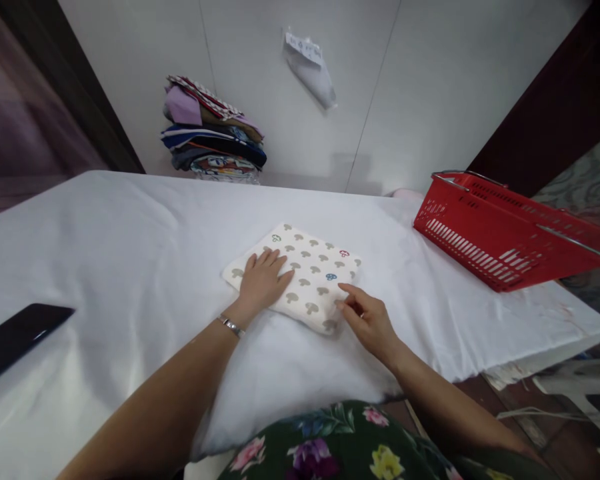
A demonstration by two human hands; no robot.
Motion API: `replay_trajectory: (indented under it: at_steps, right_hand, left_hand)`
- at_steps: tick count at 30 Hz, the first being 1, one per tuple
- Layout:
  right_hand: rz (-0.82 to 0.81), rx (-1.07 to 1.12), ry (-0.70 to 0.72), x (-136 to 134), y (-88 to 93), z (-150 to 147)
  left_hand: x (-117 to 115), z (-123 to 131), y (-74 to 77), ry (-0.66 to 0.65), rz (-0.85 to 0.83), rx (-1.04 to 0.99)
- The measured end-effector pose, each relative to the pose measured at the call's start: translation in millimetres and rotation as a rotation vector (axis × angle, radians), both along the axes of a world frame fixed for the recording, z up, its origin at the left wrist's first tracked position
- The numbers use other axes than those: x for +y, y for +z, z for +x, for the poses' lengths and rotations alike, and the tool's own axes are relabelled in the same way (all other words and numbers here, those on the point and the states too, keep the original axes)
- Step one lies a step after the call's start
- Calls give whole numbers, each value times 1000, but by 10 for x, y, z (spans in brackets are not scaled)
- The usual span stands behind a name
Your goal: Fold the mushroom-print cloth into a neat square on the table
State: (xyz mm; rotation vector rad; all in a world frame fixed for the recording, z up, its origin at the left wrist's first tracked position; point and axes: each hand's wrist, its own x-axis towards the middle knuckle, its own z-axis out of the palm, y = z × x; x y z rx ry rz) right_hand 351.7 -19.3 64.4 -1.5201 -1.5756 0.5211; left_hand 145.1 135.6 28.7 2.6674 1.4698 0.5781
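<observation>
A folded white cloth (303, 267) printed with grey mushrooms and a few coloured ones lies flat on the white-covered table, directly in front of me. My left hand (263, 279) rests flat on its left part, fingers spread and pointing away from me, with a metal band at the wrist. At the cloth's right edge is my right hand (369, 320). Its thumb and forefinger tips touch or hover just over the cloth with a gap between them, and the other fingers are curled. No cloth shows caught between those fingertips.
A red plastic basket (480, 233) with metal handles stands at the table's right end. Folded clothes (215, 133) are piled at the far edge, left of centre. A dark flat device (25, 337) lies at the left. Behind the table rises a pale wall (430, 87) bearing a taped plastic sleeve (310, 67).
</observation>
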Motion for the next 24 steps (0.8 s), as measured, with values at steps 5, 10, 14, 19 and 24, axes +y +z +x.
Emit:
replay_trajectory:
  at_steps: [5,10,14,19,24]
  right_hand:
    - [84,-448,191,174,131,-196]
    - [-139,-823,365,295,-146,-307]
    - [-116,-861,344,246,-247,-303]
    - [-105,-867,326,227,-245,-303]
    - [-87,-858,320,240,-269,-304]
  left_hand:
    - [4,-4,2,5,10,0]
    - [10,-4,23,8,-7,7]
    - [66,-68,58,0,-21,4]
    - [230,-344,113,260,-113,-8]
    - [281,-508,172,353,-292,-83]
